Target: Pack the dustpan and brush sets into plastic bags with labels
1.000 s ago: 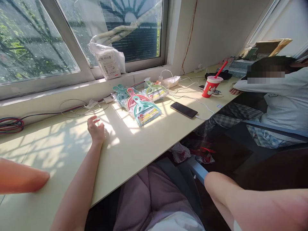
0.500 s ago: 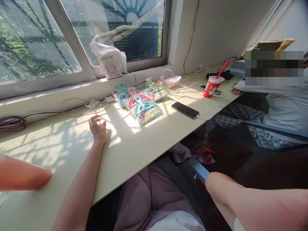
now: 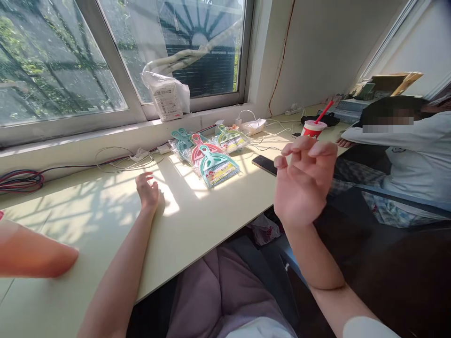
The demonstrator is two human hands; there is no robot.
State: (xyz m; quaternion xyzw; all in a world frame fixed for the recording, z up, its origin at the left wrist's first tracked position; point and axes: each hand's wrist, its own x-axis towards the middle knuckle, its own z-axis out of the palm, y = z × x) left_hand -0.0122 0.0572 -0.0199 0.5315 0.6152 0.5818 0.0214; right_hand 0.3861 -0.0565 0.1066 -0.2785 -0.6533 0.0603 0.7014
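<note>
Window bench: sunlight through the window [image 3: 52,70] lay in patches across the pale bench [image 3: 197,225].
Left hand [image 3: 147,191]: rested on the bench, fingers loosely curled, its grip around nothing.
Right hand [image 3: 303,188]: hung near the bench's edge, palm showing, fingers bent, its grip empty.
Dustpan sets [image 3: 214,162]: lay plastic-wrapped in a heap between the hands, farther back, touched by neither.
Phone [image 3: 264,163]: lay partly hidden behind the right hand, like the cup [image 3: 310,133].
Idle fingers: seemingly a pause; grasping anything would have called for a reach first.
</note>
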